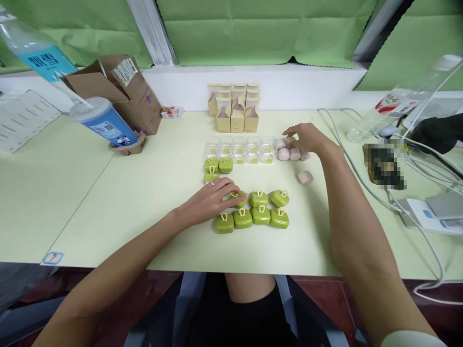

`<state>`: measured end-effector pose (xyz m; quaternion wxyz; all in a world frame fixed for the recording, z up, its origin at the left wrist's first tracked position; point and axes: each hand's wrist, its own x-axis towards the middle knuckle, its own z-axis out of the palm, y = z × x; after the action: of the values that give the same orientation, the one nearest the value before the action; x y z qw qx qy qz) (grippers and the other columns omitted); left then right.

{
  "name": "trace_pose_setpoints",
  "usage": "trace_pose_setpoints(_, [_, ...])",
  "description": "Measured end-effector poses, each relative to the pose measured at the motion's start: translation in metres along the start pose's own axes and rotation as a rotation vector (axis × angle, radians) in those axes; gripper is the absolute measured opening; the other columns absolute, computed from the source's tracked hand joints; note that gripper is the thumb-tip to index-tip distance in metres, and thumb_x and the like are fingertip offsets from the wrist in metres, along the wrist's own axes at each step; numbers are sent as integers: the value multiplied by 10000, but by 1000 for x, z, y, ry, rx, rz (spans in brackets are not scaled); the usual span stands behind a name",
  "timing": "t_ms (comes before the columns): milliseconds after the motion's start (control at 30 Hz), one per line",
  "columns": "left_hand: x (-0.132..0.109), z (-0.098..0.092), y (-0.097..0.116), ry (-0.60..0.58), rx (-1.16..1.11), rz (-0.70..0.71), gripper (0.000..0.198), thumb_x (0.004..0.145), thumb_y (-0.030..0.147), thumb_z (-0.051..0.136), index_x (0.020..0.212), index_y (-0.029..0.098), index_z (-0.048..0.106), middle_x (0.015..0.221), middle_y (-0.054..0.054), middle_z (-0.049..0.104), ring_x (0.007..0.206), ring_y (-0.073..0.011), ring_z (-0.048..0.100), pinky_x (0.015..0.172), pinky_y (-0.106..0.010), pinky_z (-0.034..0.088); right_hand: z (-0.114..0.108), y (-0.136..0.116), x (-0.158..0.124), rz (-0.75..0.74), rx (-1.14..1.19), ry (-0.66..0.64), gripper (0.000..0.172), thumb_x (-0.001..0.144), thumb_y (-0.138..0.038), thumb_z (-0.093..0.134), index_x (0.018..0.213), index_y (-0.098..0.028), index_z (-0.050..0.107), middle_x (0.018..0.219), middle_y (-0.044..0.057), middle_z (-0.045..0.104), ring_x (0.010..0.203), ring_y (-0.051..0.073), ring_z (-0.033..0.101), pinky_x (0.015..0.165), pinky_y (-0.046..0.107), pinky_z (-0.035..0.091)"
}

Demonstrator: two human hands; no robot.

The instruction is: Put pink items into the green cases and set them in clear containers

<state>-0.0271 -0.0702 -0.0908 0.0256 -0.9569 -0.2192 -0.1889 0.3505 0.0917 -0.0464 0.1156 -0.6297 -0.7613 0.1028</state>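
Observation:
My left hand (215, 198), with a ring on one finger, has its thumb and fingers around a small glossy green case (239, 198) with a cream loop, which stays on the table. Several matching green cases (261, 215) stand in two rows beside it, loops up. Farther back and left, a few more green cases (225, 165) sit against the clear plastic containers (246, 149). My right hand (304, 137) reaches over a cluster of pale pink rounded pieces (284, 154), its fingertips closed about one at the back. One pink piece (306, 177) lies apart, nearer me.
Small open cream boxes (238, 118) stand by the wall. At left are a cardboard box (133, 96), a blue cup (108, 123) in a holder and a tilted bottle (43, 55). White cables (361, 180), a clear bottle (394, 106) and a white device (430, 214) occupy the right.

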Motion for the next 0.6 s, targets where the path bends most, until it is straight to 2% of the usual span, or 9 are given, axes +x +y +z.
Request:
trace_pose_setpoints(67, [1,2,-1,29,-19,-5,488,1085,116,528,1522,328,576,1271,-117,757,1276,-285,691,977,-478,648,-9,0,-2,-61,-6,89,481,863,-79,652,1311,-174,798,1191,136,802,1167,320,716,1078,499,582])
trace_pose_setpoints(167, [2,5,-3,76,-67,7,449,1085,149,567,1513,285,572,1372,-144,723,1340,-295,674,1045,-529,644,-30,-4,-9,-92,69,344,482,906,-38,627,1331,-191,797,1225,143,767,1053,257,723,1041,466,583])
trace_pose_setpoints(233, [2,5,-3,99,-100,17,456,1084,176,591,1532,251,552,1436,-162,706,1352,-304,679,1094,-556,629,-42,-13,-17,-111,267,502,409,954,-77,651,1311,-203,804,1277,147,740,940,190,716,951,409,608])
trace_pose_setpoints(267, [2,4,-3,117,-128,11,472,1082,197,609,1547,242,541,1443,-164,708,1345,-308,686,1111,-566,622,-46,-19,-23,-127,409,540,344,986,-134,666,1294,-205,804,1278,148,738,912,172,713,904,386,619])
trace_pose_setpoints(333, [2,3,-2,185,-228,-51,511,1078,246,637,1576,252,524,1438,-156,716,1339,-307,694,1130,-565,614,-48,-38,-39,-185,705,523,271,1048,-313,669,1274,-216,784,1246,138,750,949,178,732,871,379,642])
trace_pose_setpoints(400, [2,2,0,295,-399,-174,508,1089,303,628,1588,297,529,1459,-141,700,1368,-299,680,1124,-536,622,-40,-61,-61,-254,896,449,336,1060,-475,659,1292,-248,746,1206,104,760,1082,225,754,940,444,658])
trace_pose_setpoints(500, [3,1,5,416,-740,-357,480,1107,400,594,1583,362,542,1493,-131,659,1312,-282,719,1047,-473,666,-17,-97,-100,-257,900,427,427,981,-595,745,1316,-331,722,1228,70,761,1141,272,761,915,475,676])
trace_pose_setpoints(600, [6,3,11,461,-953,-443,517,1058,469,676,1547,363,546,1537,-140,603,1223,-269,757,1033,-475,681,11,-124,-131,-307,970,374,417,929,-590,804,1269,-352,762,1273,69,751,1177,291,748,958,481,669])
